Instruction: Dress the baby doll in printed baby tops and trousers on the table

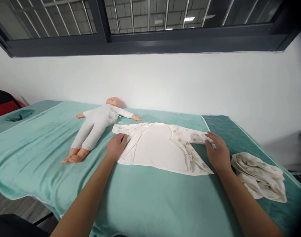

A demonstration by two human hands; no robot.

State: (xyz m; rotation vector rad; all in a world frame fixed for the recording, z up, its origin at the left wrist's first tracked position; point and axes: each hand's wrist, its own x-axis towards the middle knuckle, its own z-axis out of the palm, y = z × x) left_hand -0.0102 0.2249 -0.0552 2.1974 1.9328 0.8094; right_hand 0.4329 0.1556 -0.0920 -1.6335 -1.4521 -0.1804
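Note:
A white baby shirt [156, 148] with small printed figures on its sleeves lies spread on the green blanket, its front open and both sleeves out sideways. At its left side, my left hand [116, 147] is closed with curled fingers on the fabric just below the left sleeve. My right hand [218, 152] pinches the cuff of the right sleeve. Up and to the left of the shirt, a baby doll [98, 120] in a white bodysuit lies on its back, arms spread, hands and feet bare.
A crumpled, pale printed cloth [261, 176] rests at the right on a darker green quilted cover [221, 126]. The green blanket [150, 200] covers the bed or table. Behind stand a white wall [165, 82] and a barred window. A red and black object [4, 107] is at far left.

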